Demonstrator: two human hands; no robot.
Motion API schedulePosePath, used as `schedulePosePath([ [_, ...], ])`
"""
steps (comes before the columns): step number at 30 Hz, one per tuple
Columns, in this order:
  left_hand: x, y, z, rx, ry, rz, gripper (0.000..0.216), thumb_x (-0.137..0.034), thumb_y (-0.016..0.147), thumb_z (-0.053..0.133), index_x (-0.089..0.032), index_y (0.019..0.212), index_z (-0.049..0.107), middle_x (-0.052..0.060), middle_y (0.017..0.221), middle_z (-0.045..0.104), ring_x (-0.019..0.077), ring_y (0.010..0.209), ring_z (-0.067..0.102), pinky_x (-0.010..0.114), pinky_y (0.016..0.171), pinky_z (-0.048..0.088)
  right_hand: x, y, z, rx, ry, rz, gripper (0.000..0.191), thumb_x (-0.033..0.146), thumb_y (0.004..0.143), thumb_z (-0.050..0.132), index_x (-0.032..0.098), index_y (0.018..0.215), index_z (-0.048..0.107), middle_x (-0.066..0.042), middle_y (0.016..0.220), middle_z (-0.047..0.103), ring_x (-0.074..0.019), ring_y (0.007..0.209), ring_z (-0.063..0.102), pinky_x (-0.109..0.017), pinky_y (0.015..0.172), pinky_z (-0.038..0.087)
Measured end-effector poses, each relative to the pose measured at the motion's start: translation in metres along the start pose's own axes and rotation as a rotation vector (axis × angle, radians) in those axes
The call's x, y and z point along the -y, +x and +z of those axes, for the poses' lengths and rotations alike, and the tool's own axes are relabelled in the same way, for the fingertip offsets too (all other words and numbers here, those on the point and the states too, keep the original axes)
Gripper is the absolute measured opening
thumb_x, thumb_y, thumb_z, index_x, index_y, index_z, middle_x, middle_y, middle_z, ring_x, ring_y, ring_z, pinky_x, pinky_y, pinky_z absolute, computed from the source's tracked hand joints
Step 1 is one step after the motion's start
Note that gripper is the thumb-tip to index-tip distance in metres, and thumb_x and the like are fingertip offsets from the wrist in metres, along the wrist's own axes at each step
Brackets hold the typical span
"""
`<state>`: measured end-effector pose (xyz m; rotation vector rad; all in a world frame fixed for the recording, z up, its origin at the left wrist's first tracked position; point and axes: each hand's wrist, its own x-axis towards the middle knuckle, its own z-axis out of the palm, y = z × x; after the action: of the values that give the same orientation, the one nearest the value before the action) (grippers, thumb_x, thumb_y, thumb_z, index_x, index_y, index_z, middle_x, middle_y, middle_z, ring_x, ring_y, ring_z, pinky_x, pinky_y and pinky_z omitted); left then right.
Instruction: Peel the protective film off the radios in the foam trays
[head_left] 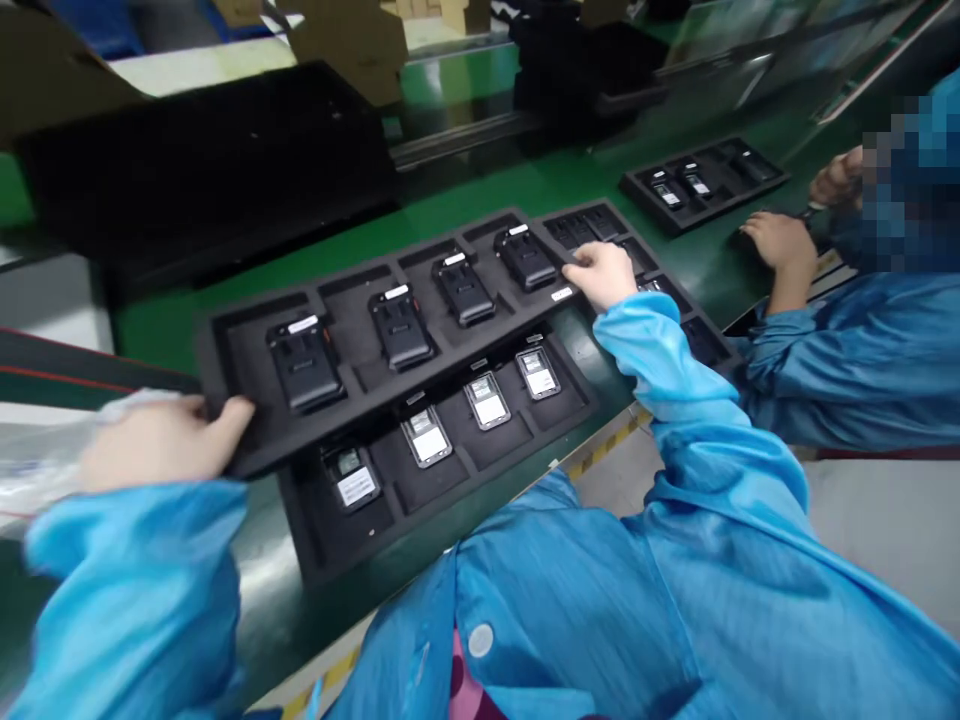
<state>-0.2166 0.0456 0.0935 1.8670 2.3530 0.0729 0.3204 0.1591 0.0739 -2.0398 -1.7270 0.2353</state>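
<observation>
My left hand [161, 440] grips the near-left corner of a long black foam tray [352, 290], thumb on top. My right hand [606, 275] holds the tray's far-right end, fingers curled over the edge. The tray is lifted slightly and carries several black handheld devices [304, 362] lying face down in its pockets. Under it lies a second black tray [450, 470] with several devices face up [427, 437], their pale screens showing.
All this rests on a green conveyor belt [465, 195]. A third tray [705, 182] with two devices lies farther right. A co-worker's hands [780, 243] in blue sleeves work at the right. A large black mat [202, 160] and cardboard boxes stand behind.
</observation>
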Motion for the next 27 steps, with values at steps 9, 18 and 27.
schedulePosePath([
  [9, -0.069, 0.047, 0.022, -0.11, -0.016, -0.116, 0.044, -0.057, 0.08, 0.047, -0.018, 0.059, 0.042, -0.003, 0.059, 0.021, 0.0128, 0.065, 0.033, 0.032, 0.065, 0.021, 0.017, 0.069, 0.071, 0.025, 0.064, 0.091, 0.028, 0.03, 0.083, 0.059, 0.016, 0.105, 0.068, -0.012, 0.116, 0.065, -0.0291, 0.11, 0.06, -0.042, 0.099, 0.045],
  [18, -0.064, 0.053, 0.054, -0.123, -0.074, -0.24, 0.045, -0.057, 0.081, 0.049, -0.019, 0.057, 0.041, -0.003, 0.057, 0.021, 0.0149, 0.064, 0.034, 0.033, 0.068, 0.024, -0.002, 0.068, 0.112, 0.093, 0.13, 0.155, 0.037, 0.036, 0.094, 0.045, 0.017, 0.124, 0.053, -0.012, 0.126, 0.057, -0.0237, 0.116, 0.056, -0.042, 0.106, 0.042],
  [27, -0.056, 0.045, 0.037, -0.152, -0.118, -0.216, 0.041, -0.058, 0.081, 0.039, -0.02, 0.084, 0.053, -0.002, 0.059, 0.03, 0.0147, 0.06, 0.024, 0.034, 0.065, 0.028, -0.001, 0.04, 0.096, 0.0, 0.179, 0.15, 0.04, 0.043, 0.101, 0.036, 0.016, 0.126, 0.05, -0.012, 0.132, 0.053, -0.0173, 0.123, 0.051, -0.034, 0.113, 0.036],
])
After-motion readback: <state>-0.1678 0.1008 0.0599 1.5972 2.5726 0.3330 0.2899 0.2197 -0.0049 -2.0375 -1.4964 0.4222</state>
